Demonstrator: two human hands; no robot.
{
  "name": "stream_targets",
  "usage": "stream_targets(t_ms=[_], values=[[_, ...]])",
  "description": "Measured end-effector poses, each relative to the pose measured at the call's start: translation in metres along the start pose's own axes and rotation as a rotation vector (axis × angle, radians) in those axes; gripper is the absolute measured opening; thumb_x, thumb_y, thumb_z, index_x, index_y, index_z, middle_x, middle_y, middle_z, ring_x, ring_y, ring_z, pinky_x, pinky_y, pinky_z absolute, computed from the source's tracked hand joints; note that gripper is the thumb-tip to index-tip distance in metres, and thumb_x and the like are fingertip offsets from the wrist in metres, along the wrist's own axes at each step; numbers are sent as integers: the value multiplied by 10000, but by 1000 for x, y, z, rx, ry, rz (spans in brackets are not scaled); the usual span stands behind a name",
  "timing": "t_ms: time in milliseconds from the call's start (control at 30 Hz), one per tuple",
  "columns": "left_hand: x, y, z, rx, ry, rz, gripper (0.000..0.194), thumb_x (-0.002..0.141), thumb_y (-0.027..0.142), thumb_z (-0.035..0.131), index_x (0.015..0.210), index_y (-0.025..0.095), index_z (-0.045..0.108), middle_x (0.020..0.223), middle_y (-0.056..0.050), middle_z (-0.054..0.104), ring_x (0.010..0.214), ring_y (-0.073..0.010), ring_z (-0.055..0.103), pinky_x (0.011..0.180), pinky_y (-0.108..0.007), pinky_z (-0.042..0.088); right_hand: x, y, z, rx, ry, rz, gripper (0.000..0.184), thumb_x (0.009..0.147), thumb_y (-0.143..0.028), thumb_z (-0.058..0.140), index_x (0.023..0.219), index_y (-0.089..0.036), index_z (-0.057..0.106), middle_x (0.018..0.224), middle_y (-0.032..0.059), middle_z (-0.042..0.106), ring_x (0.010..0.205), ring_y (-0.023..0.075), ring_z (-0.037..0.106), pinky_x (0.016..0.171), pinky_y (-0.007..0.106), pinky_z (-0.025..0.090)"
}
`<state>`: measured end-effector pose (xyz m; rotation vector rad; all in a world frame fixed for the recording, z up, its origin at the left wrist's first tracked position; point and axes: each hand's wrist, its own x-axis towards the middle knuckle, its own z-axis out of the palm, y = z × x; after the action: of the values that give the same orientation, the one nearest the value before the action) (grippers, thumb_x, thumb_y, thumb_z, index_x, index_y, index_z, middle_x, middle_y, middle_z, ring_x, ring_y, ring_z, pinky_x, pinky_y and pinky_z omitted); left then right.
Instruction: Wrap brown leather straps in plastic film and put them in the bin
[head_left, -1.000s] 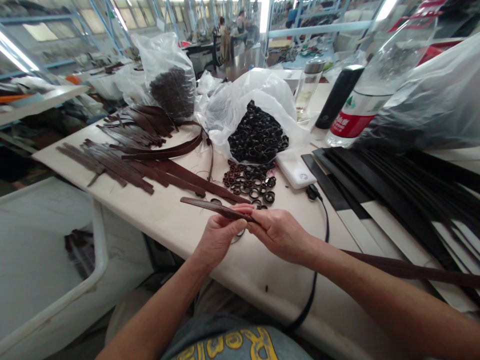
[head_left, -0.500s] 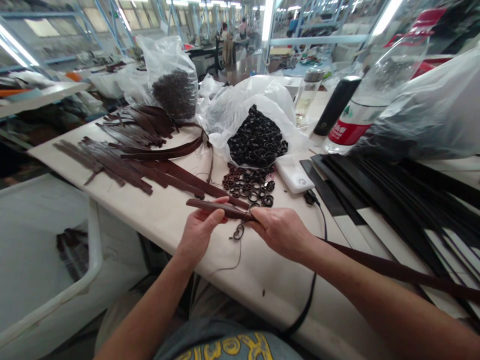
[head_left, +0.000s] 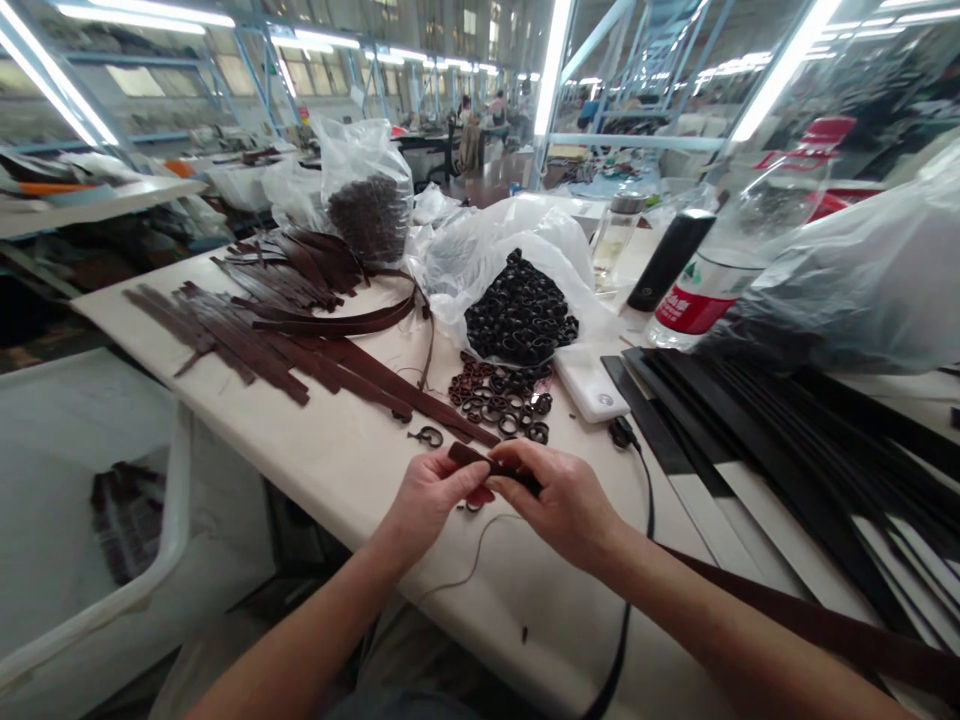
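Observation:
A dark brown leather strap [head_left: 466, 456] is pinched between my two hands above the table's near edge. My left hand [head_left: 427, 500] is closed on its short end, thumb on top. Close beside it, my right hand [head_left: 566, 500] grips the strap further along; a long brown length shows beyond my right forearm. Whether a loop sits around the strap is hidden by my fingers. Just past my hands lie loose dark strap loops [head_left: 510, 424], with a single loop [head_left: 430, 436] nearer my left hand. A thin thread [head_left: 478, 550] trails on the table below.
Brown leather strips [head_left: 247, 350] are spread at the left. A plastic bag [head_left: 442, 265] spills black loops [head_left: 521, 315]. To the right are a white power bank [head_left: 589, 385] with a black cable [head_left: 649, 490], black strips [head_left: 750, 430] and a bottle [head_left: 694, 305]. A white bin [head_left: 180, 500] stands below left.
My hands have come closer together, and less of the strap's end sticks out past my left hand. The view has tilted upward. The small loop below the strap is now mostly covered.

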<state>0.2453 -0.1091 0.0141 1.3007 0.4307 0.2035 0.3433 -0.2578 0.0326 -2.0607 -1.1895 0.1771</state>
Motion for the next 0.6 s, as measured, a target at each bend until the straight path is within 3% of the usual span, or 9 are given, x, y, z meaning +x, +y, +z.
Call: stream_targets(t_ms=[100, 267, 433, 600], values=[[6, 4, -1, 60, -44, 22, 282, 718, 395, 759, 687, 120, 704, 582, -45, 673, 540, -134, 584, 556, -250, 464, 4, 3, -2, -1, -54, 63, 111, 885, -329, 613, 897, -226, 651, 825, 8, 720, 738, 169, 656, 657, 256, 443], [20, 13, -19, 171, -66, 112, 299, 742, 431, 733, 717, 133, 728, 641, -58, 695, 585, -146, 605, 586, -256, 491, 6, 8, -3, 46, -234, 133, 260, 943, -375, 486, 786, -204, 605, 672, 1, 649, 596, 147, 593, 556, 237, 408], [40, 24, -54, 330, 91, 260, 271, 768, 406, 725, 785, 137, 757, 710, -60, 714, 665, -154, 630, 653, -256, 511, 8, 15, -1, 115, -234, 217, 250, 952, -365, 425, 789, -213, 539, 625, -19, 589, 530, 135, 554, 516, 236, 400], [81, 39, -84, 267, 236, 248, 369, 651, 463, 807, 811, 133, 764, 783, -83, 745, 650, -166, 658, 632, -264, 522, 10, 21, 1, 160, -212, 234, 285, 949, -394, 407, 740, -218, 486, 614, -19, 553, 491, 127, 515, 477, 238, 386]])
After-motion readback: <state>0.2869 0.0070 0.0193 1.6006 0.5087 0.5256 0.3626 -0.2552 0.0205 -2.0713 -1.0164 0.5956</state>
